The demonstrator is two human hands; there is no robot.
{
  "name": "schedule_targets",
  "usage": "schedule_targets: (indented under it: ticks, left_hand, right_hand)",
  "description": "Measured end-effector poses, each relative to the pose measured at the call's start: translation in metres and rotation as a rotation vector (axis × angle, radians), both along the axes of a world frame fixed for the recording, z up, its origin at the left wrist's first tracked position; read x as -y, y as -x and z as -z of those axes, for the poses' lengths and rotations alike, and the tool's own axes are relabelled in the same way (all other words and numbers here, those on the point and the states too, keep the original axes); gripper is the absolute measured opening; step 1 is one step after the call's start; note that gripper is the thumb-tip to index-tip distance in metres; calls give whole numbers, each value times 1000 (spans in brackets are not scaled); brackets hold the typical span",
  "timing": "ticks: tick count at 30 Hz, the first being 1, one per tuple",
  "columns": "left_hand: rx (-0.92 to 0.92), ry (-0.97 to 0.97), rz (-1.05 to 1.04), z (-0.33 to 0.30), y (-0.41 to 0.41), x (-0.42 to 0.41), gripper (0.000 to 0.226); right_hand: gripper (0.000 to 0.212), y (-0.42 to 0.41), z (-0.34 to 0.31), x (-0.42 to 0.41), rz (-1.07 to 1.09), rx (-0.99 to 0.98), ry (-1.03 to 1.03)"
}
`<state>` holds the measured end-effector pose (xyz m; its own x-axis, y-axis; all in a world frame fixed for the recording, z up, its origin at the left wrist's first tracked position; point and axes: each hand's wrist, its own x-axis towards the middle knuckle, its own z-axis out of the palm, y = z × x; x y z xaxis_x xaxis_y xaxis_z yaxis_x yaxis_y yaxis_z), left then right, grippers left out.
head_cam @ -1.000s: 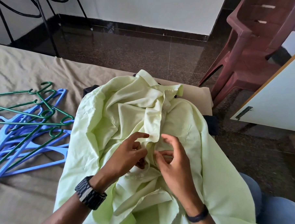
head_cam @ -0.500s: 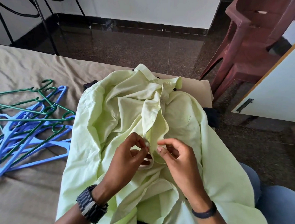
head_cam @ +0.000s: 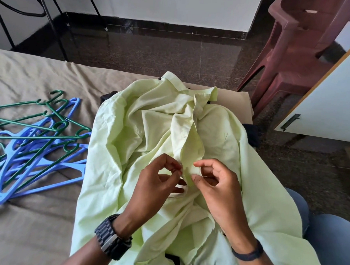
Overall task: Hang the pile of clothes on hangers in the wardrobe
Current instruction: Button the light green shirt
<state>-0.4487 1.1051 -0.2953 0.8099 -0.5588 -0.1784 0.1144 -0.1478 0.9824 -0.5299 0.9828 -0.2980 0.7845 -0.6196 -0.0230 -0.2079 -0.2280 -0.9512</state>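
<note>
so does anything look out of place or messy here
Nothing damaged or spilled. The pale green shirt lies crumpled while the left hand and right hand pinch its front edge, and the hangers lie in a tangled heap on the bed.

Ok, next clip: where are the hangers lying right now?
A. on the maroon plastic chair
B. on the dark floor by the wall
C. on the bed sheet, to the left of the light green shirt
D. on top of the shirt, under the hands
C: the blue and green hangers lie in a loose heap on the beige bed sheet, left of the light green shirt and untouched.
</note>
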Motion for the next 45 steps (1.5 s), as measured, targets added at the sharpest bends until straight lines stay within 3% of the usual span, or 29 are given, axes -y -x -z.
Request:
schedule_targets:
  ticks: [7,14,20,37,45]
  left_hand:
    - [-2,8,-1,-2,5,-2,7]
    - [97,-21,-17,-5,6,-1,18]
    - [174,-66,2,-7,7,1,19]
    - [55,-39,-150,-6,14,3,21]
    - [22,-17,-147,-11,13,8,20]
  right_hand:
    - [27,5,-6,-6,20,-53,122]
    - [25,4,-13,-12,88,76,-93]
    - [23,2,-12,-22,103,95,-7]
    - [16,6,-15,-19,-17,107,143]
    - [35,1,-15,-7,-54,74,129]
